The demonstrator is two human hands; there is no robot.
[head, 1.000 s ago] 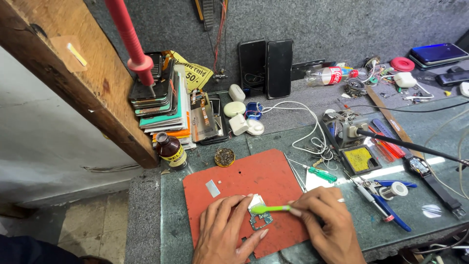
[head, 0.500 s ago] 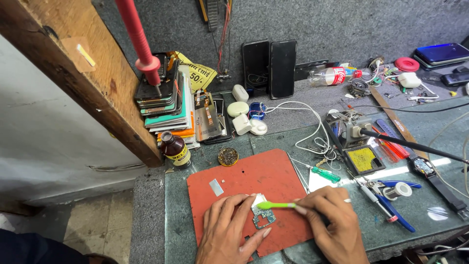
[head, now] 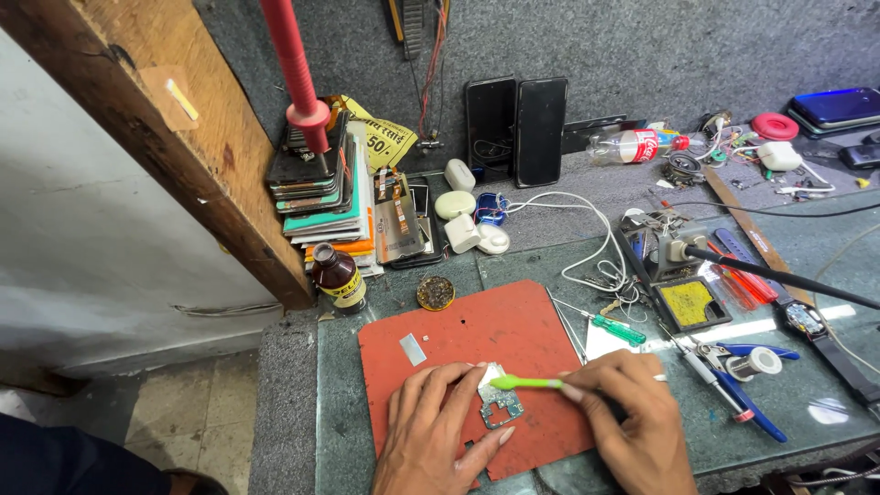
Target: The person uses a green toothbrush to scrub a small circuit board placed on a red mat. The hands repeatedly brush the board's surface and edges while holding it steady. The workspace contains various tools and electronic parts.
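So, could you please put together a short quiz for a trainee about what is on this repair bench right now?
1. True or false: the right hand holds a green brush over the small metal board.
2. What does the small metal board lie on? A) the red mat B) the yellow sponge tray C) the stack of phones
3. Fill in: the left hand steadies the board with its ____.

Key:
1. True.
2. A.
3. Fingertips, pressed at the board's left edge.
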